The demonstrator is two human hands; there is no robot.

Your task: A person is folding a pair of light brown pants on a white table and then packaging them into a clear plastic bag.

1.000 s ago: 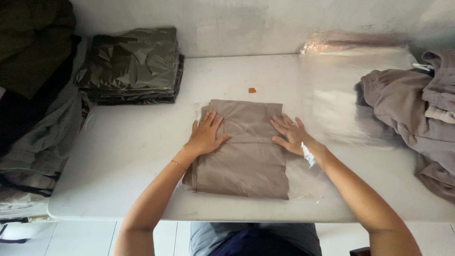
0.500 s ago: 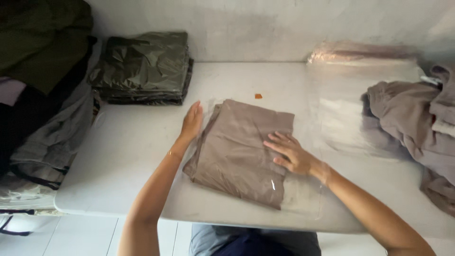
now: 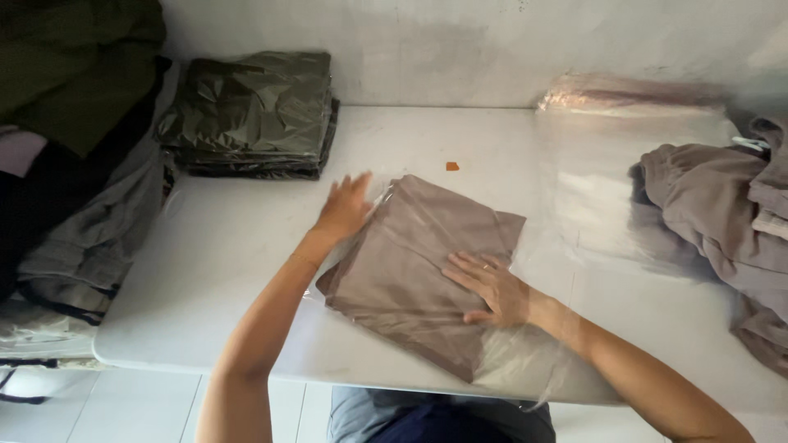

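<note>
A folded taupe garment (image 3: pixel 410 262) lies inside a clear plastic bag (image 3: pixel 517 361) on the white table (image 3: pixel 238 254), turned at an angle. My left hand (image 3: pixel 343 209) rests flat with fingers spread on the bag's upper left edge. My right hand (image 3: pixel 491 289) lies palm down on the garment's lower right part, pressing the plastic flat. Neither hand grips anything.
A stack of bagged dark olive garments (image 3: pixel 250 115) sits at the back left. Loose taupe garments (image 3: pixel 722 221) are piled at the right. Clear bags (image 3: pixel 632 139) lie at the back right. Dark clothing (image 3: pixel 66 123) heaps at the left. A small orange scrap (image 3: pixel 452 166) lies behind the garment.
The bagged garment has been rotated from square to angled. My left hand moved to its upper left edge and my right hand slid down onto its lower right part.
</note>
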